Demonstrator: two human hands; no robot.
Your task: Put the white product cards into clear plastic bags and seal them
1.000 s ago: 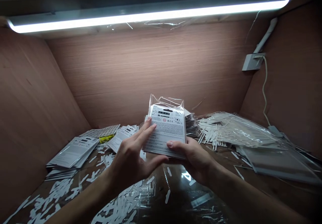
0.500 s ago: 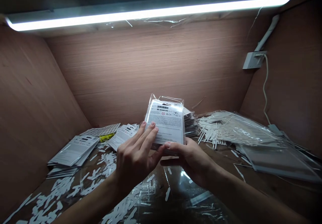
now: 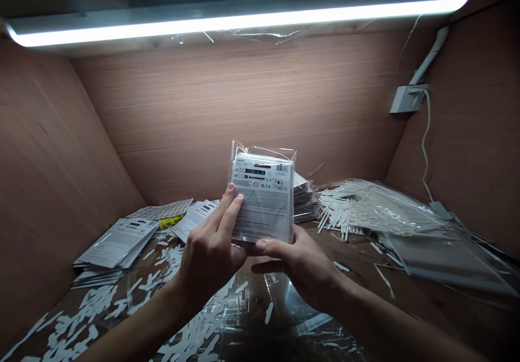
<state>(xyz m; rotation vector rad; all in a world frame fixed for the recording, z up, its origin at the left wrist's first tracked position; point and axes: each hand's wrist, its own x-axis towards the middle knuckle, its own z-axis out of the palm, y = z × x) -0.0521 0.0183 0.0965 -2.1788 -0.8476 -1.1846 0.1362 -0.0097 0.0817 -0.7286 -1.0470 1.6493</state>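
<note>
Between my hands is a stack of printed cards [image 3: 264,205] in a clear plastic sleeve, tilted up so its printed side faces me. The sleeve's loose top edge stands above the cards. My left hand [image 3: 213,243] lies along the left side with fingers on the front face. My right hand [image 3: 300,259] grips the lower right corner, its thumb across the bottom edge; the fingers behind are partly hidden. Behind the packet on the right rises another stack of packaged cards [image 3: 305,202].
Piled cards [image 3: 117,243] lie at the left, near a yellow wrapped item [image 3: 170,221]. White paper scraps [image 3: 93,308] litter the bench. White strips [image 3: 341,210] and clear plastic sheets [image 3: 447,259] lie at the right. A power socket [image 3: 408,99] is on the right wall.
The packet has moved slightly left and shows more of its face. My left fingers have slid toward its left edge, uncovering more print. My right hand still grips the bottom corner.
</note>
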